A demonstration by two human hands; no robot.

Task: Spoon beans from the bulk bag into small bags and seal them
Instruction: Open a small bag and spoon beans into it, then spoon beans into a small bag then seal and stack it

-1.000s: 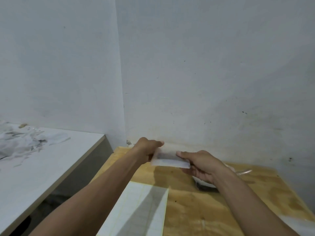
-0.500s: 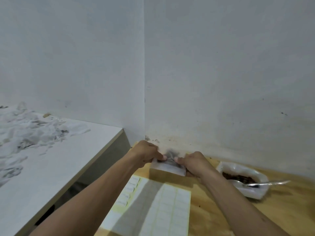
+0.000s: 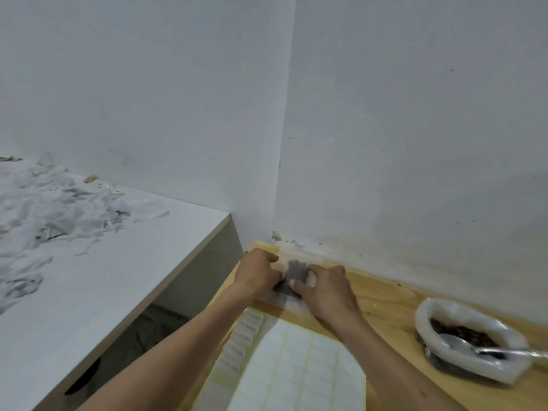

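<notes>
1. Small bag point(image 3: 293, 275): lies on the wooden table point(image 3: 385, 304) near the wall corner, dark contents blurred.
2. Left hand point(image 3: 258, 272): fingers curled, pinching the bag's left side.
3. Right hand point(image 3: 324, 287): thumb and fingers clamped on its right side.
4. Bulk bag point(image 3: 471, 336): open, well to the right, a spoon point(image 3: 486, 348) resting in the beans.
5. Label sheet point(image 3: 296, 372): flat, below the hands.
</notes>
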